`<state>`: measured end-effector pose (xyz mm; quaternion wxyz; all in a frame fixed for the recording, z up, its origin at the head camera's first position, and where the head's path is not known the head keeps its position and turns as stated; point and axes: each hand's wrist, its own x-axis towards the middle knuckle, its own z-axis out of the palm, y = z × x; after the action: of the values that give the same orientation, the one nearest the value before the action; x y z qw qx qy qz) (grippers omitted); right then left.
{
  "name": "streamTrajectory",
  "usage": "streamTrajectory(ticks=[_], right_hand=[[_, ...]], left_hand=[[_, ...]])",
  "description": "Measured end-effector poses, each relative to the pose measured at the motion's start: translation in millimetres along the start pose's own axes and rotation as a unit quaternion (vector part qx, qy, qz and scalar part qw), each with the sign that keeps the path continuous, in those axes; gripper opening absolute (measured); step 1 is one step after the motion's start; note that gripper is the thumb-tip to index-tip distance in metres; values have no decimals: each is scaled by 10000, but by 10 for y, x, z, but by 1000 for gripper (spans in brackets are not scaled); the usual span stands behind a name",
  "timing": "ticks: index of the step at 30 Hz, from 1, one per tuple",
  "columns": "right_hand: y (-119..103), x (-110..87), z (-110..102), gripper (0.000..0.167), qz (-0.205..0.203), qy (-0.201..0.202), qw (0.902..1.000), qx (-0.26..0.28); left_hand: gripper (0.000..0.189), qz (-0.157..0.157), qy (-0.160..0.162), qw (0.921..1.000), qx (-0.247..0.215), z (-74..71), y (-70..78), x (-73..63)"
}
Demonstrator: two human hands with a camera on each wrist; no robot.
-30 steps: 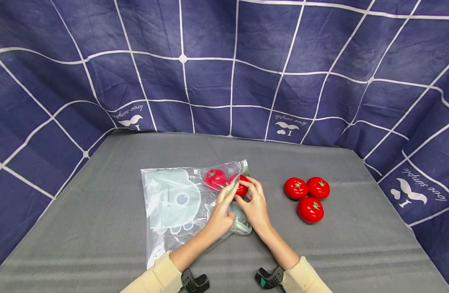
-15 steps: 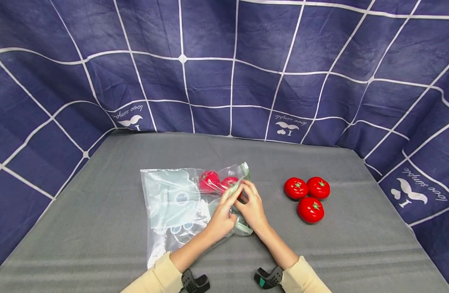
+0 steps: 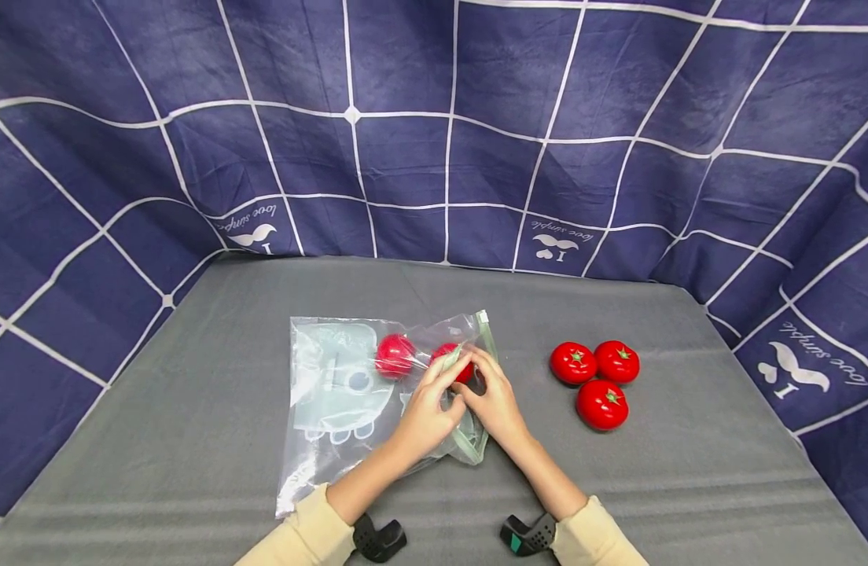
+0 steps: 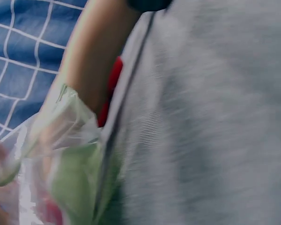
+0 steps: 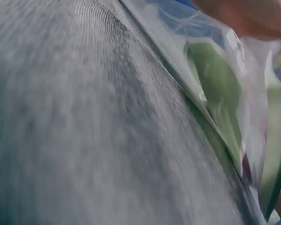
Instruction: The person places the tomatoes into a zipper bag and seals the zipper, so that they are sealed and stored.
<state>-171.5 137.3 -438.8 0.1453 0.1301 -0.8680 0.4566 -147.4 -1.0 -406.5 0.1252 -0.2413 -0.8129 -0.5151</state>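
Observation:
A clear zip bag (image 3: 314,464) with a pale green print and green zip edge lies on the grey table. My left hand (image 3: 427,417) pinches the upper lip of its mouth. One red tomato (image 3: 395,356) sits inside the bag. A second tomato (image 3: 444,354) is just within the mouth, partly covered by my left fingers. My right hand (image 3: 499,405) reaches in at the mouth, its curved fingers and thumb around that tomato's near side. In the right wrist view, the green zip strip (image 5: 274,145) shows close up; the grip itself is mostly hidden.
Three red tomatoes (image 3: 601,405) stand grouped on the table to the right of my hands. The grey cloth-covered table (image 3: 689,472) ends at a blue curtain (image 3: 406,157) with white lines at the back and sides.
The second tomato has moved left, deeper into the bag, with my right hand following slightly. The first tomato has shifted left inside it. My left hand keeps hold of the bag's lip.

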Motion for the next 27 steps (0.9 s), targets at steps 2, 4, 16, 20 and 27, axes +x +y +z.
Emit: streamTrajectory(ticks=[2, 4, 16, 20, 27], right_hand=[[21, -5, -21, 48, -80, 54, 9999, -109], [43, -13, -37, 47, -107, 67, 9998, -177], [83, -59, -25, 45, -112, 93, 9995, -282], [83, -55, -30, 46, -18, 88, 9999, -142], [88, -32, -75, 44, 30, 137, 9999, 79]], left_hand=[[52, -103, 62, 9998, 151, -40, 30, 48], [45, -220, 28, 9993, 309, -72, 58, 99], [39, -1341, -564, 9790, 1429, -45, 78, 388], [40, -1419, -312, 9798, 1371, 1, 3, 401], [37, -616, 721, 9927, 740, 82, -163, 322]])
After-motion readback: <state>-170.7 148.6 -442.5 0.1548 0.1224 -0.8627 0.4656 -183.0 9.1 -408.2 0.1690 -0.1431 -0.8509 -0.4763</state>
